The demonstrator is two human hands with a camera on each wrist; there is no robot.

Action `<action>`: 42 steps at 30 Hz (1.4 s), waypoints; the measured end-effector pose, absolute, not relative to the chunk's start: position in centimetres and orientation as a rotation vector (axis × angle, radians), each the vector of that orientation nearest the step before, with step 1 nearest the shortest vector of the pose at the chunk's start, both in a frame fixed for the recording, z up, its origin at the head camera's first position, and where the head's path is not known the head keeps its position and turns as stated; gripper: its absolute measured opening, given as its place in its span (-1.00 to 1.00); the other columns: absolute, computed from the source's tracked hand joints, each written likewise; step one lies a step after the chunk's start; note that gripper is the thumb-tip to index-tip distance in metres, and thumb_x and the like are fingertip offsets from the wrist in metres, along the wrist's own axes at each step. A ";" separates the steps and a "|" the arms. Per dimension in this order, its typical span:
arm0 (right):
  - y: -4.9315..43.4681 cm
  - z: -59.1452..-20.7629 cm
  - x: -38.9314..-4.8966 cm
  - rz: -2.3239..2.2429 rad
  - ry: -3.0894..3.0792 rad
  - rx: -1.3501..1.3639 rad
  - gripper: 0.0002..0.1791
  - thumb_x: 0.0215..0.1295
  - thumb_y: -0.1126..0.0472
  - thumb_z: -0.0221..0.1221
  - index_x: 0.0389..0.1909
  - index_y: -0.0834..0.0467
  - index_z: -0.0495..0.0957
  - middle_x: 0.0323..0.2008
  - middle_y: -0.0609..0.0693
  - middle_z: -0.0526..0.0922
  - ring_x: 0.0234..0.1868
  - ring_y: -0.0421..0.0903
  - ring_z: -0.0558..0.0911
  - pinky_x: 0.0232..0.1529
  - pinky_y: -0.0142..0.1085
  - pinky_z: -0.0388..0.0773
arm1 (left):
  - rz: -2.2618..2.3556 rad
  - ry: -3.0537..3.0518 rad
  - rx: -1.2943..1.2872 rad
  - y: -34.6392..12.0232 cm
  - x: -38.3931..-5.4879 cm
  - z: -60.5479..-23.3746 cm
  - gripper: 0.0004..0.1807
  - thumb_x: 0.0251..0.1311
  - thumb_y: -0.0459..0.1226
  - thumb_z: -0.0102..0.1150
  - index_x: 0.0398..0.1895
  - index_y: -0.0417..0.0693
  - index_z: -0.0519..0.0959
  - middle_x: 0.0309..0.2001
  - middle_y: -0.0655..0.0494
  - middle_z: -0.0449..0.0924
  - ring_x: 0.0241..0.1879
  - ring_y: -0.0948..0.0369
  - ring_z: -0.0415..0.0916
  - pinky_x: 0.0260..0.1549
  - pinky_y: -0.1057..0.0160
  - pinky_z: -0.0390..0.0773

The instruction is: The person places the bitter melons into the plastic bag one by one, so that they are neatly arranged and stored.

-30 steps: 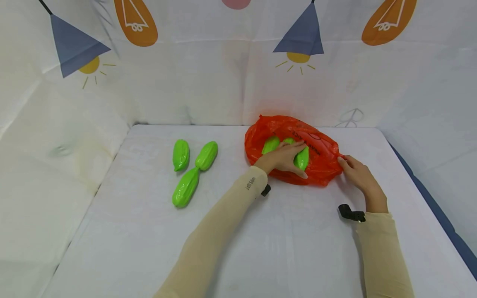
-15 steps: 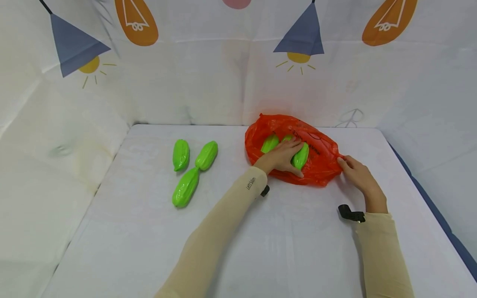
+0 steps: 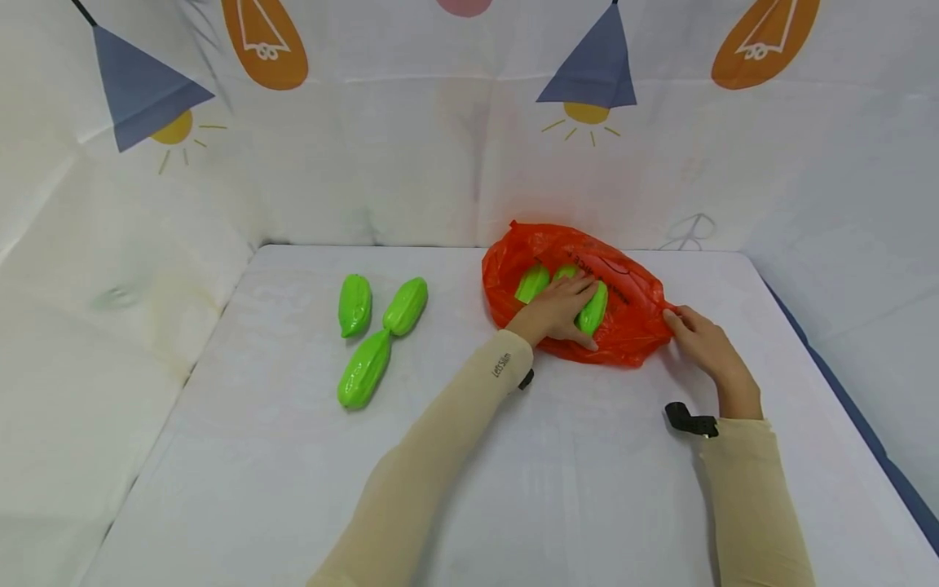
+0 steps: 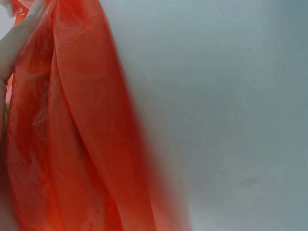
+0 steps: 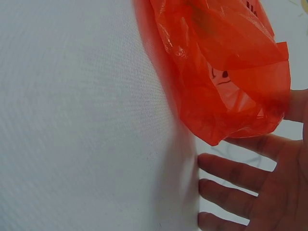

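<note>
A red plastic bag lies on its side at the back of the table, its mouth facing forward. Inside it show glossy green ribbed pieces, shaped like small cucumbers; the right-hand green piece lies beside my left hand. That hand reaches into the bag mouth, fingers stretched and thumb spread, with its palm over the green pieces. In the left wrist view the red bag covers most of the hand. My right hand pinches the bag's right edge between thumb and index finger; the other fingers extend below the bag.
Three more green pieces lie left on the white table: one apart, and an upper piece and a lower piece meeting at their tips. A white printed cloth stands behind the table.
My left hand has shifted slightly left and back over the green pieces, its thumb drawn in a little. The bag's top has risen slightly. My right hand stays on the bag's edge.
</note>
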State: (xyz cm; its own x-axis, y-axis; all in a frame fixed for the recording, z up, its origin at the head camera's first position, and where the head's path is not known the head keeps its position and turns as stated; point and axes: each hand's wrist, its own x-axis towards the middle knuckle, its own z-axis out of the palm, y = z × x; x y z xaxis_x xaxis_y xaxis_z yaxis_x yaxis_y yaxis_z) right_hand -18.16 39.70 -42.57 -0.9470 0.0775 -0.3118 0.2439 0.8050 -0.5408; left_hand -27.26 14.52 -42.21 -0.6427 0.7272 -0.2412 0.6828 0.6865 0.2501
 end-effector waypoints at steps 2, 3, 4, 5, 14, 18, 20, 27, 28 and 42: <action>39.7 -42.5 -18.2 -0.868 2.718 0.245 -0.13 0.49 -0.31 -0.42 0.46 0.33 0.04 0.36 0.44 0.21 0.30 0.40 0.23 0.24 0.40 0.23 | 0.172 2.597 1.107 14.5 -27.2 -42.2 0.22 0.05 0.35 0.19 0.59 0.14 -0.28 0.60 0.27 -0.34 0.57 0.28 -0.52 0.51 0.32 -0.44; 39.7 -42.5 -18.3 -0.870 2.718 0.244 -0.13 0.49 -0.31 -0.42 0.46 0.33 0.04 0.36 0.43 0.21 0.30 0.40 0.23 0.24 0.40 0.23 | 0.162 2.607 1.107 14.5 -27.2 -42.2 0.23 0.04 0.35 0.18 0.59 0.14 -0.28 0.60 0.27 -0.33 0.57 0.28 -0.52 0.51 0.31 -0.44; 39.7 -42.5 -18.3 -0.870 2.718 0.243 -0.13 0.49 -0.32 -0.42 0.46 0.33 0.04 0.36 0.43 0.21 0.30 0.40 0.23 0.24 0.40 0.23 | 0.156 2.614 1.106 14.5 -27.2 -42.2 0.23 0.04 0.36 0.18 0.59 0.13 -0.28 0.60 0.27 -0.32 0.57 0.27 -0.51 0.52 0.31 -0.44; 39.7 -42.5 -18.3 -0.865 2.719 0.243 -0.13 0.49 -0.32 -0.42 0.46 0.33 0.04 0.36 0.43 0.20 0.30 0.40 0.23 0.24 0.41 0.23 | 0.159 2.620 1.105 14.5 -27.3 -42.3 0.24 0.03 0.36 0.19 0.59 0.13 -0.28 0.60 0.27 -0.31 0.57 0.27 -0.51 0.52 0.31 -0.43; 39.9 -42.7 -18.2 -0.847 2.732 0.229 -0.15 0.50 -0.30 -0.41 0.45 0.34 0.07 0.33 0.44 0.23 0.25 0.39 0.27 0.21 0.39 0.28 | 0.206 2.648 1.083 14.2 -27.6 -42.9 0.26 -0.04 0.40 0.22 0.59 0.13 -0.21 0.60 0.27 -0.22 0.57 0.25 -0.47 0.52 0.30 -0.40; 39.8 -42.7 -18.0 -0.850 2.719 0.243 -0.14 0.49 -0.31 -0.41 0.45 0.33 0.06 0.33 0.44 0.23 0.25 0.39 0.27 0.21 0.39 0.28 | 0.206 2.646 1.097 14.1 -27.7 -43.2 0.26 -0.03 0.41 0.20 0.59 0.12 -0.22 0.60 0.26 -0.22 0.57 0.25 -0.50 0.52 0.28 -0.42; 39.7 -42.7 -18.0 -0.853 2.714 0.251 -0.14 0.49 -0.31 -0.41 0.45 0.33 0.05 0.34 0.44 0.22 0.26 0.39 0.27 0.22 0.39 0.28 | 0.196 2.651 1.113 14.1 -27.7 -43.3 0.27 -0.03 0.41 0.19 0.59 0.11 -0.22 0.60 0.24 -0.22 0.57 0.23 -0.51 0.52 0.25 -0.44; 39.5 -42.6 -18.0 -0.851 2.734 0.226 -0.17 0.51 -0.28 -0.41 0.45 0.34 0.06 0.34 0.44 0.23 0.27 0.40 0.26 0.23 0.39 0.27 | 0.169 2.673 1.167 14.0 -27.8 -43.6 0.31 -0.05 0.44 0.16 0.59 0.05 -0.26 0.60 0.20 -0.27 0.57 0.20 -0.55 0.52 0.19 -0.48; 39.4 -42.5 -18.1 -0.852 2.737 0.224 -0.17 0.51 -0.28 -0.40 0.45 0.34 0.07 0.34 0.44 0.23 0.27 0.39 0.26 0.23 0.39 0.26 | 0.171 2.676 1.172 14.0 -27.9 -43.6 0.31 -0.06 0.45 0.16 0.59 0.05 -0.26 0.60 0.19 -0.27 0.57 0.20 -0.55 0.52 0.19 -0.48; 39.8 -42.7 -18.2 -0.839 2.744 0.220 -0.16 0.51 -0.28 -0.39 0.45 0.35 0.06 0.34 0.45 0.22 0.28 0.40 0.25 0.22 0.40 0.27 | 0.268 2.690 1.275 12.8 -27.2 -43.0 0.31 -0.10 0.48 0.13 0.59 0.07 -0.20 0.60 0.24 -0.29 0.57 0.23 -0.52 0.49 0.25 -0.56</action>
State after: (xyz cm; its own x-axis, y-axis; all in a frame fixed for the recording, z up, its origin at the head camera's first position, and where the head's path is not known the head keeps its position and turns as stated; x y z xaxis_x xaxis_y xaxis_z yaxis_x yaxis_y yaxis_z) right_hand -18.15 39.79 -42.70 -0.9540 0.0673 -0.2922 0.2192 0.8214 -0.5266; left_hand -27.23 12.84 -42.98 -0.6266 0.7769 -0.0613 0.7495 0.6223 0.2257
